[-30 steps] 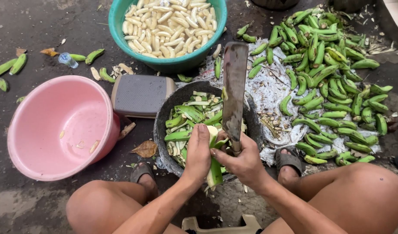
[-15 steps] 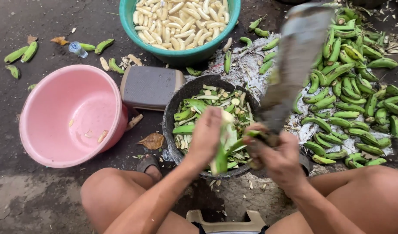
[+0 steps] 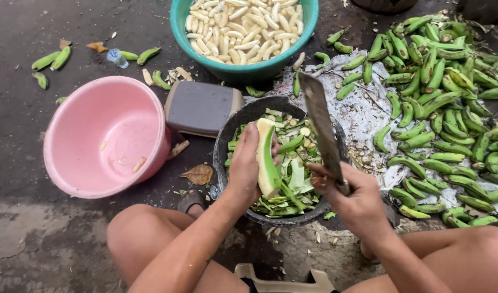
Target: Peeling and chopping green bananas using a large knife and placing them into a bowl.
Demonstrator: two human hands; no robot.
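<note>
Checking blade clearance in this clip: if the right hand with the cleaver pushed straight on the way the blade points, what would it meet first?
Probably the teal basin of peeled bananas: the right hand aims the cleaver up-left at its rim. Depth is unclear.

Basins [image 3: 105, 135] left, banana pile [image 3: 444, 108] right

- A person squats with a dark basin [image 3: 227, 142] of banana peels [image 3: 297, 179] on the ground between the knees.
- The left hand [image 3: 246, 168] holds a half-peeled banana [image 3: 266, 157] upright over the basin; the right hand [image 3: 357, 203], just right of it, grips a cleaver [image 3: 320, 122] whose blade points away from the body.
- An empty tub [image 3: 105, 135] stands left of the basin, a low block [image 3: 201, 107] between them, touching the tub.
- Beyond the basin sits a bowl [image 3: 243, 70] filled with peeled bananas [image 3: 243, 24].
- A heap of unpeeled bananas [image 3: 444, 108] lies to the right on a sheet [image 3: 362, 111].
- Stray bananas [image 3: 53, 58] lie far left, behind the tub.
</note>
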